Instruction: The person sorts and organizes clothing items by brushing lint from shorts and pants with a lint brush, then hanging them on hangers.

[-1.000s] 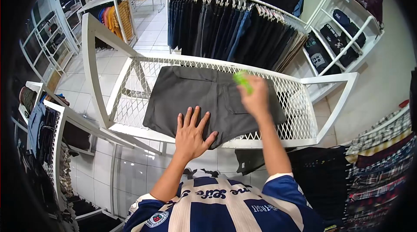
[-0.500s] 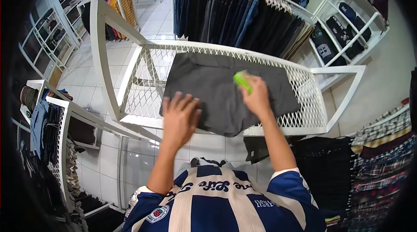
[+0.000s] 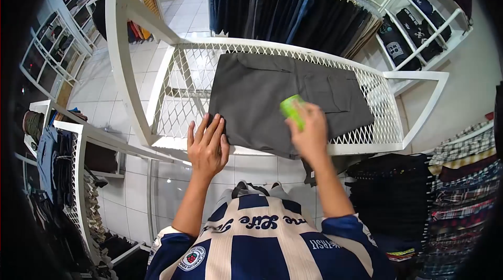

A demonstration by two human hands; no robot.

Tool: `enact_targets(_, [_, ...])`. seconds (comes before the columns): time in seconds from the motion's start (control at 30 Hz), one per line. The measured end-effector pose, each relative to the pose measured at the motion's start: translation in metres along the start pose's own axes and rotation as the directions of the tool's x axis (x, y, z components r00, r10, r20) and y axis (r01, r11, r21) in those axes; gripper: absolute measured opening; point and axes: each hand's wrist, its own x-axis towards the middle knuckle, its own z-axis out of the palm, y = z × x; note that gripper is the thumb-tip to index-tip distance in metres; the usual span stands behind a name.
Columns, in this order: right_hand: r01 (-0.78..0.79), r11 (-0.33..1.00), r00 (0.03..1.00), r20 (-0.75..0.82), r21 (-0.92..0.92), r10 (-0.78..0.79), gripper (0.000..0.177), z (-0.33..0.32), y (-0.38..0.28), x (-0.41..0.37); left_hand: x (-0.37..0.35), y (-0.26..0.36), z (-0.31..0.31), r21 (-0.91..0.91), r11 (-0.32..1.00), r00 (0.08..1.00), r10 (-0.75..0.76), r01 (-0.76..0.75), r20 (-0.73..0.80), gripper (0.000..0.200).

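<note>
A dark grey folded garment (image 3: 251, 91) with a pocket flap lies flat on the white mesh rack (image 3: 173, 107). My left hand (image 3: 208, 146), fingers spread, rests at the garment's lower left edge and the rack's front rail. Over the middle of the garment, my right hand (image 3: 310, 128) is closed round a bright green object (image 3: 292, 110), whose far end points up and left. Motion blurs this hand a little. Whether the green object touches the cloth is hard to tell.
Dark trousers (image 3: 283, 10) hang on a rail behind the rack. Rolled clothes (image 3: 414, 31) fill a shelf at the upper right. Folded black garments (image 3: 387, 196) and checked shirts (image 3: 463, 191) are at the lower right. Another white rack (image 3: 78, 175) stands at the left.
The garment appears flatter, with fewer creases and its pocket in clearer view. My left hand has shifted down and left to its edge. My right hand still holds the green object, slightly lower in view.
</note>
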Motion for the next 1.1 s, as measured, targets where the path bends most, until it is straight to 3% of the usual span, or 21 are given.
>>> enact_targets(0.07, [-0.148,0.989,0.989,-0.025,0.018,0.149,0.056,-0.008,0.007,0.007,-0.001,0.000,0.004,-0.039,0.999,1.000,-0.024,0.024,-0.013,0.040])
enact_targets(0.13, [-0.023,0.993,0.998,0.054,0.114,0.017,0.055,0.000,-0.027,-0.006,-0.001,0.001,0.006,-0.070,0.997,0.998,-0.043,0.041,-0.035,0.041])
enact_targets(0.2, [0.198,0.965,0.955,0.188,0.171,-0.229,0.053,0.002,-0.073,-0.027,0.001,0.001,0.005,-0.068,0.997,0.998,-0.031,0.028,-0.048,0.041])
enact_targets(0.27, [0.189,0.930,0.936,0.229,0.314,-0.268,0.050,0.001,-0.070,-0.023,0.001,-0.001,0.006,-0.087,0.996,0.998,-0.027,0.022,-0.058,0.042])
enact_targets(0.33, [0.091,0.944,0.969,0.193,0.316,-0.157,0.049,-0.002,-0.022,0.008,0.002,0.001,0.004,-0.123,0.992,0.997,-0.048,0.040,-0.063,0.042])
enact_targets(0.37, [0.026,1.000,0.989,0.145,0.003,-0.026,0.049,-0.010,-0.002,0.022,0.003,0.001,0.005,-0.117,0.992,0.995,-0.048,0.038,-0.087,0.041])
enact_targets(0.4, [-0.057,0.950,0.996,0.054,-0.307,0.077,0.049,-0.015,0.009,0.038,0.003,0.002,0.007,-0.118,0.992,0.993,-0.057,0.045,-0.100,0.040])
enact_targets(0.43, [-0.046,0.950,0.996,0.055,-0.308,0.066,0.049,-0.014,0.007,0.050,0.002,0.001,0.007,-0.112,0.993,0.993,-0.053,0.042,-0.101,0.040])
enact_targets(0.5, [0.007,0.998,0.994,-0.107,-0.065,-0.014,0.051,-0.010,-0.006,0.077,0.004,-0.001,0.009,-0.097,0.994,0.991,-0.054,0.043,-0.119,0.040])
enact_targets(0.57, [0.170,0.951,0.985,-0.073,0.259,-0.157,0.052,0.007,-0.059,0.093,0.003,-0.001,0.011,-0.106,0.994,0.991,-0.039,0.025,-0.129,0.040])
enact_targets(0.6, [0.313,0.896,0.950,-0.088,0.315,-0.301,0.051,0.024,-0.075,0.099,0.002,-0.002,0.010,-0.104,0.994,0.992,-0.025,0.012,-0.127,0.040])
enact_targets(0.63, [0.352,0.842,0.930,-0.048,0.409,-0.365,0.052,0.052,-0.078,0.102,0.002,-0.002,0.010,-0.095,0.995,0.992,-0.028,0.016,-0.127,0.040])
enact_targets(0.67, [0.382,0.864,0.916,-0.006,0.327,-0.402,0.055,0.065,-0.078,0.104,0.002,-0.002,0.010,-0.089,0.996,0.992,-0.028,0.016,-0.126,0.040])
enact_targets(0.73, [0.336,0.932,0.934,0.081,0.136,-0.348,0.054,0.086,-0.033,0.121,0.001,-0.001,0.011,-0.088,0.996,0.991,-0.017,0.005,-0.131,0.040])
enact_targets(0.8, [0.249,0.957,0.957,-0.111,-0.145,-0.266,0.050,0.072,0.022,0.138,0.002,-0.003,0.013,-0.088,0.996,0.989,-0.034,0.022,-0.144,0.041])
enact_targets(0.87, [-0.056,0.954,0.989,-0.150,-0.295,0.012,0.046,0.054,0.065,0.153,0.000,-0.001,0.014,-0.083,0.996,0.988,-0.055,0.043,-0.142,0.041])
enact_targets(0.93, [-0.178,0.957,0.967,-0.219,-0.229,0.128,0.046,0.047,0.089,0.151,-0.003,0.001,0.011,-0.091,0.995,0.989,-0.061,0.049,-0.131,0.042])
enact_targets(0.97, [-0.147,0.986,0.969,-0.211,-0.078,0.128,0.047,0.040,0.073,0.142,0.001,-0.001,0.012,-0.099,0.994,0.989,-0.059,0.045,-0.139,0.042])
enact_targets(1.0, [-0.014,0.999,0.980,-0.200,-0.048,0.004,0.048,0.039,0.058,0.126,0.004,-0.001,0.013,-0.100,0.994,0.987,-0.061,0.046,-0.146,0.042])
enact_targets(1.03, [0.097,0.991,0.991,-0.101,0.094,-0.087,0.049,0.030,0.035,0.106,0.002,-0.001,0.013,-0.093,0.995,0.988,-0.061,0.048,-0.141,0.042])
enact_targets(1.1, [0.254,0.964,0.967,0.012,0.079,-0.255,0.048,0.020,0.025,0.066,0.001,-0.001,0.012,-0.084,0.996,0.991,-0.053,0.043,-0.127,0.042])
